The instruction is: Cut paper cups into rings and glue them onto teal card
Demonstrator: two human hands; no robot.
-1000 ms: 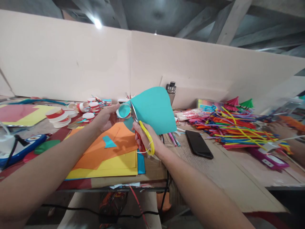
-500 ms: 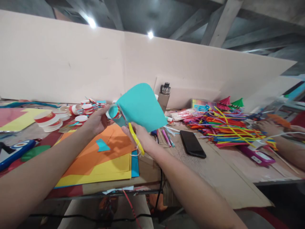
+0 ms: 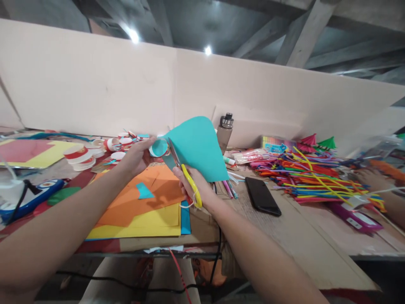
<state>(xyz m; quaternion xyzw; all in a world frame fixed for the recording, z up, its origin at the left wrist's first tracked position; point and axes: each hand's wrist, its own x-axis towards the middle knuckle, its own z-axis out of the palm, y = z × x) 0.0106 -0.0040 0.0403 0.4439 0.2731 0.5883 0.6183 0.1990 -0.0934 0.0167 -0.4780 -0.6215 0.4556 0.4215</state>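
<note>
My left hand is closed around a short paper-cup piece with a red and white band, its opening facing me. Turquoise paper shows through that opening, pressed against the cup piece. From there the large turquoise sheet spreads to the right, upright and slightly curved. My right hand grips yellow-handled scissors, whose metal blades sit at the sheet just right of the cup piece. A white string hangs by the scissor handle. Under my hands lie orange paper and a turquoise scrap.
Cut cup pieces stand on the left. Beyond my right hand are a water bottle, a black phone and a heap of coloured pipe cleaners. Another person's hand is at far right. A pale board closes the back.
The whole scene has shifted right in the picture as my head turned left. My hands keep hold of the cup piece and scissors, and the scissor blades show more beside the cup piece.
</note>
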